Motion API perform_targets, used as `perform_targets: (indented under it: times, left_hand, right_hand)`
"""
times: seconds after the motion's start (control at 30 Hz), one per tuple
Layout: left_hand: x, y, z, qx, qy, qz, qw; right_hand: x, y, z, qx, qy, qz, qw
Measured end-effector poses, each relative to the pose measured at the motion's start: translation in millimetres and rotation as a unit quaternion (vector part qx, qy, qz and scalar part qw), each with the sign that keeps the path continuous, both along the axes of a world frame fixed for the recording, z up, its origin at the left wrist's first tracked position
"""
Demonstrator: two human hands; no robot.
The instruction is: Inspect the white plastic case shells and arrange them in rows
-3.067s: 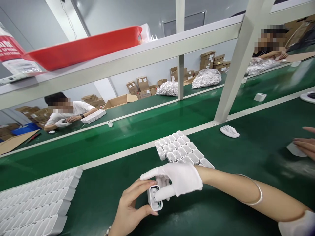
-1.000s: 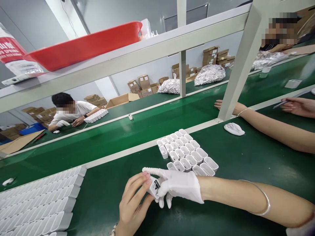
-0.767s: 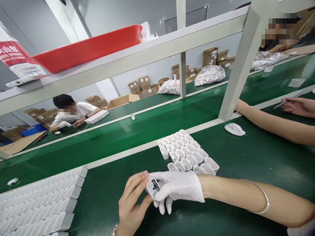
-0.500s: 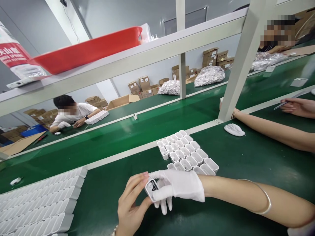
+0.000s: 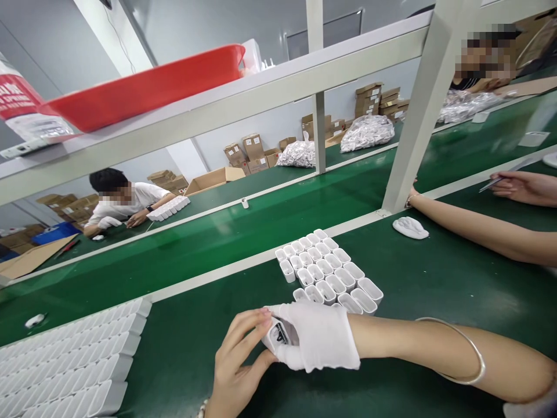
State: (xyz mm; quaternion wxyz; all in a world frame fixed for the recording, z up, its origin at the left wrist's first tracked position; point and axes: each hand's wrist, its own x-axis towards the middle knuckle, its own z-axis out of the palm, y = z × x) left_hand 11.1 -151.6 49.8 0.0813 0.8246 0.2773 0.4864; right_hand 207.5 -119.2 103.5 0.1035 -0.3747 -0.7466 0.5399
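The gloved right hand (image 5: 315, 337) covers much of the small white plastic case (image 5: 278, 335), whose dark printed marking is too small to read. The picture's lower left corner cuts off the long rows of white plastic cases (image 5: 65, 366), and its left edge cuts off the red-and-white printed bag (image 5: 17, 96).

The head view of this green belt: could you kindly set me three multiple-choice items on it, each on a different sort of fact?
1. Where does the white cloth bundle lie?
A on the green belt
B on the shelf
C in a carton

2. What colour is the tray on the shelf?
A blue
B red
C grey

3. What covers the right hand at the white plastic case?
A a white glove
B nothing
C a bangle

1 A: it rests on the green surface.
2 B: the tray is plainly red.
3 A: white fabric covers the hand to the wrist.
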Motion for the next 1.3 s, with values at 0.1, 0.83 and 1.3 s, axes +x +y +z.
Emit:
perform_targets:
  times: [0.1,0.83,1.3]
  left_hand:
    - [3,1,-1.8,-0.013,0.0,-0.019,1.0]
    - [3,0,-3.5,-0.148,-0.087,-0.044,0.984]
    - [7,-3,-4.5,-0.22,-0.12,-0.011,0.968]
  right_hand:
    - [6,0,9.4,0.026,-0.016,-0.007,1.0]
    - [31,9,32.4,0.067,-0.089,0.013,0.994]
    - [18,-3,17.5,0.673,-0.146,0.167,0.705]
